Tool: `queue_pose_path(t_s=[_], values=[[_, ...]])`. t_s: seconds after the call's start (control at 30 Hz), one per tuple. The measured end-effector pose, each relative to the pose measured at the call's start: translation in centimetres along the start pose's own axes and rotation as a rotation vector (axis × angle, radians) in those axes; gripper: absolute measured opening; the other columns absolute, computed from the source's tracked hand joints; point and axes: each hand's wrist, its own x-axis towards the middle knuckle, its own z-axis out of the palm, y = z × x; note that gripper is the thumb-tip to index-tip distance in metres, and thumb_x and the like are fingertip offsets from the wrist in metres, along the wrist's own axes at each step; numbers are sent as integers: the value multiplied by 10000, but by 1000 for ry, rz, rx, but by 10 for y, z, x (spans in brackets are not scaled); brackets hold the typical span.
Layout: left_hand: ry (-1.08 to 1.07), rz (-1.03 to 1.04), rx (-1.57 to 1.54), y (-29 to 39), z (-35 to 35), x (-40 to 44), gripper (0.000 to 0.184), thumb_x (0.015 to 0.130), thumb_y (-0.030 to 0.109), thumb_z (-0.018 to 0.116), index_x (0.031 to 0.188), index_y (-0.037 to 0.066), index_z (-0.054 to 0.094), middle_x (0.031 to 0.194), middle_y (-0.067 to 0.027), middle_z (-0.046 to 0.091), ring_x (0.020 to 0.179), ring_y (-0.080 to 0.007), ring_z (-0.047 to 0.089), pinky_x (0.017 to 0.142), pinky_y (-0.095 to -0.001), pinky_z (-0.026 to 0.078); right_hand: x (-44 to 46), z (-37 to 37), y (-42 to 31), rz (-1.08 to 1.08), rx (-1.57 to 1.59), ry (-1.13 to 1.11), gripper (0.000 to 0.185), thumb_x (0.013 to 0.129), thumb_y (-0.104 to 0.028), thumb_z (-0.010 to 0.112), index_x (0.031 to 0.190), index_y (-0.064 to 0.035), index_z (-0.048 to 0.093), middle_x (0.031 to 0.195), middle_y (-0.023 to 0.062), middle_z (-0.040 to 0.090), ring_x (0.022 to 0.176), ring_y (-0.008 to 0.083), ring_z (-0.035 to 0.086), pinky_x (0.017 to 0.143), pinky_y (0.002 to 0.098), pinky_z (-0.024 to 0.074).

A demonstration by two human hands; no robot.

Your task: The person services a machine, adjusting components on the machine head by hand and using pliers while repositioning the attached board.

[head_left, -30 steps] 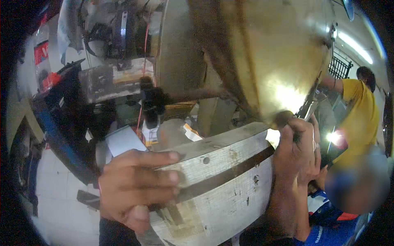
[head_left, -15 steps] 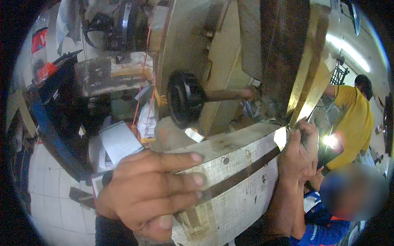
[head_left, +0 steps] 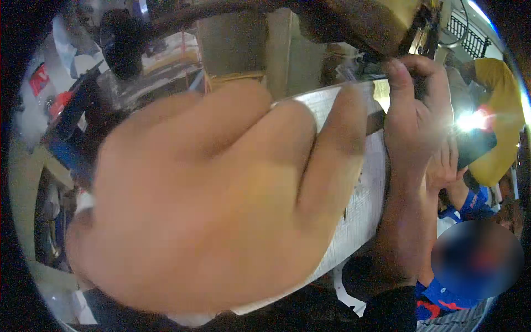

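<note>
My left hand (head_left: 215,199) is large and blurred in the foreground, in front of a whitish wooden board (head_left: 362,188). Its fingers bend away from me, and I cannot tell whether they touch the board or hold anything. At the board's far right end, my right hand (head_left: 417,105) has thumb and forefinger curled together. What lies between those fingertips is too small and blurred to name. A dark strip (head_left: 375,122) runs along the board's face, mostly behind my left hand. Up at the left, a mallet-like tool shows a black head (head_left: 119,44) and a long shaft (head_left: 188,19).
At the right, another person's hand (head_left: 442,166) is beside a dark phone (head_left: 478,146) with a bright light. A person in a yellow shirt (head_left: 498,122) stands behind, and one in a blue sleeve (head_left: 451,288) is lower right. Red items (head_left: 58,105) lie far left.
My left hand has come off its flat rest on the board and moved nearer the camera. The black-headed tool has moved up and left. My right hand stays by the board's end.
</note>
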Motion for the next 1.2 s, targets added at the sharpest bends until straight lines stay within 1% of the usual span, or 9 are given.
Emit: queue_pose_path(t_s=[0.13,0.27,0.37,0.7,0.8,0.87,1.0,1.07,1.2], values=[[-109,-81,-42,7,9,15,745,780,182,708,1432,31,381,800,-136,654,665,-316,642,624,-411,525,7,-2,-5,33,17,-39,214,824,-197,765,913,-47,641,752,69,648,634,155,601,602,272,487],[-92,-262,-75,12,16,27,582,858,207,671,1376,47,459,936,-218,682,790,-374,677,656,-428,542,6,4,-2,56,174,-41,227,797,-190,776,881,-38,630,739,104,656,611,219,641,576,312,499],[39,-191,260,11,22,31,407,873,167,652,1270,103,586,867,-132,702,722,-320,683,614,-396,540,6,5,5,4,189,-17,231,782,-213,784,848,-55,628,749,131,658,632,298,652,565,344,502],[12,-103,368,12,18,36,407,869,154,665,1265,94,592,763,-74,675,603,-242,652,537,-369,513,6,1,10,36,271,-24,243,806,-274,754,823,-76,614,730,102,658,636,300,651,539,383,492],[101,-43,371,6,17,25,382,837,146,693,1209,80,636,750,-67,658,569,-220,619,519,-337,486,7,-2,7,36,224,-46,245,805,-271,753,811,-79,601,713,101,647,632,305,646,535,388,488],[307,189,530,0,10,21,372,763,131,732,1129,82,686,715,-43,622,547,-177,574,493,-307,440,7,-2,7,9,206,-37,251,806,-271,753,800,-77,593,703,102,640,627,309,640,532,388,485],[350,261,619,-7,5,31,338,701,114,742,1038,104,728,676,-3,578,534,-139,525,474,-284,391,7,-5,5,42,209,-64,251,807,-273,752,799,-76,597,705,103,642,624,308,640,530,387,484],[409,263,629,-8,12,37,55,730,168,740,753,144,696,654,46,550,516,-103,502,450,-268,331,8,-4,6,40,221,-54,251,807,-274,754,799,-76,599,695,106,638,618,313,638,526,389,480],[460,296,632,-17,19,40,60,724,172,747,750,150,698,638,53,536,520,-104,496,460,-278,341,8,-5,4,34,193,-52,255,804,-276,758,796,-75,602,688,111,636,618,318,639,527,389,480]])
